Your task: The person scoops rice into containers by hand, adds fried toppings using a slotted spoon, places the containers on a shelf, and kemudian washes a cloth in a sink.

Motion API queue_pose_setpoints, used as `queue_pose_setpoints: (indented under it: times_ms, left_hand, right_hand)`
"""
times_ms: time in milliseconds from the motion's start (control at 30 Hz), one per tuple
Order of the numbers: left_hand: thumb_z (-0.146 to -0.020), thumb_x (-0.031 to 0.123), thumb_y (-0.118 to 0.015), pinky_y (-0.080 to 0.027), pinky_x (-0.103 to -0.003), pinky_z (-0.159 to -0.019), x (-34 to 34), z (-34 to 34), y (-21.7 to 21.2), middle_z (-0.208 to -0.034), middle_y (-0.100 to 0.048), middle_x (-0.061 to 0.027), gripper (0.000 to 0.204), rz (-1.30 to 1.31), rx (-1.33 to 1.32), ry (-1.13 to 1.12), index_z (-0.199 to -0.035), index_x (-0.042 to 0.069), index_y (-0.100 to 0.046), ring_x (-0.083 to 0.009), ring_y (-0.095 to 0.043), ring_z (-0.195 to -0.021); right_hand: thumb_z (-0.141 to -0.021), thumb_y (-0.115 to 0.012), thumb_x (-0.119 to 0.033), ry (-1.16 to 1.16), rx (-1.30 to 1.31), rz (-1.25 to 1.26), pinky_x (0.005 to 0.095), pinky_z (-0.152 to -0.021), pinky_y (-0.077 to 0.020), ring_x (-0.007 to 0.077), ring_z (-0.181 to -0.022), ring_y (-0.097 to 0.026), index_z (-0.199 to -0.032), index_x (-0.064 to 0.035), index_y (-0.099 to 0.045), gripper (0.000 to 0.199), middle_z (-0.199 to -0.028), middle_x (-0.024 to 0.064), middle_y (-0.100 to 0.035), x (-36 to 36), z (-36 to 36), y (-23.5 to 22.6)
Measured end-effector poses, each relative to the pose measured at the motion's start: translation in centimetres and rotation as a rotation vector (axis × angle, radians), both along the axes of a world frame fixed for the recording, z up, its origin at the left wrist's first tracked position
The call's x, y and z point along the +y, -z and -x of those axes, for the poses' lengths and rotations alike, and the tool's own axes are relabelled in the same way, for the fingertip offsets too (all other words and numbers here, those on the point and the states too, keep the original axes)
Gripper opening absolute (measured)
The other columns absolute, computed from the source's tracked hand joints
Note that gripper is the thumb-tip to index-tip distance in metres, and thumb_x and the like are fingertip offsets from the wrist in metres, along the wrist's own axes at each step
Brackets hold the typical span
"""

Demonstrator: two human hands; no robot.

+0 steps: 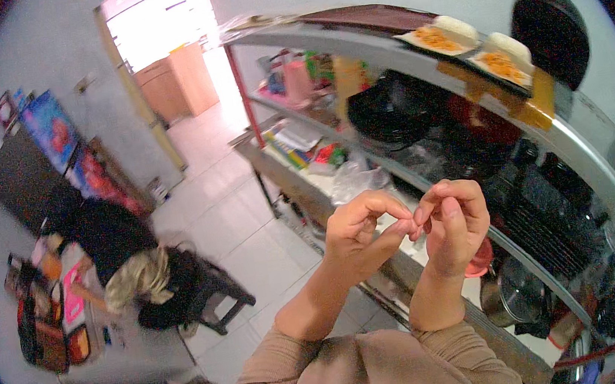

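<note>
My left hand (364, 232) and my right hand (457, 226) are raised in front of my chest, in front of the metal shelf rack (427, 178). Their fingertips meet in the middle. Thumb and forefinger of each hand are pinched together, with the other fingers curled. Anything between the fingertips is too small or too hidden to make out. Behind the left hand lies a clear plastic bag (360, 178) on the lower shelf. Below the right hand, a red bowl-like thing (479, 257) shows in part.
Two plates (433, 42) of orange food with white domed mounds stand on the rack's top. Black bowls (387, 111) and a metal pot (512, 294) sit on its shelves. At left, a person in black (111, 233) is beside a table (133, 360) and a dark stool (220, 293).
</note>
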State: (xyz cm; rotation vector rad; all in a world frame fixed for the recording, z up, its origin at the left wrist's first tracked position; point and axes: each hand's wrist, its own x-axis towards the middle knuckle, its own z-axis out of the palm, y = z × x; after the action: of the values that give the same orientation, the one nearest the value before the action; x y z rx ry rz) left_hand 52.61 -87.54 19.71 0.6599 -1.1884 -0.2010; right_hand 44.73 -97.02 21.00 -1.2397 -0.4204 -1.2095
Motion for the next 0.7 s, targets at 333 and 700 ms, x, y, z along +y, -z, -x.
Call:
queue_pose_setpoints:
  times_ms: [333, 700]
  left_hand:
    - [-0.086, 0.005, -0.048, -0.045, -0.028, -0.068, 19.2, 6.1, 1.6, -0.080, -0.057, -0.0093, 0.010, -0.003, 0.091, -0.433, -0.076, 0.002, -0.050, -0.0145, -0.054, -0.072]
    - [-0.084, 0.017, -0.053, -0.035, -0.024, -0.052, 47.0, 35.5, 1.1, -0.066, -0.048, -0.0034, 0.019, -0.125, 0.325, -1.393, -0.071, 0.004, -0.048, -0.0108, -0.043, -0.059]
  right_hand:
    - [-0.082, -0.049, 0.000, -0.492, 0.107, 0.120, 0.0215, -0.043, -0.0413, 0.0103, -0.050, -0.050, -0.088, 0.0033, -0.057, 0.010, -0.064, 0.0069, -0.053, 16.2, 0.4, 0.5]
    - [-0.076, -0.056, 0.000, -1.334, 0.059, 0.478, 0.0214, -0.045, -0.0407, 0.0104, -0.049, -0.053, -0.084, -0.0007, -0.063, 0.011, -0.061, 0.0059, -0.058, 45.5, 17.3, -0.4]
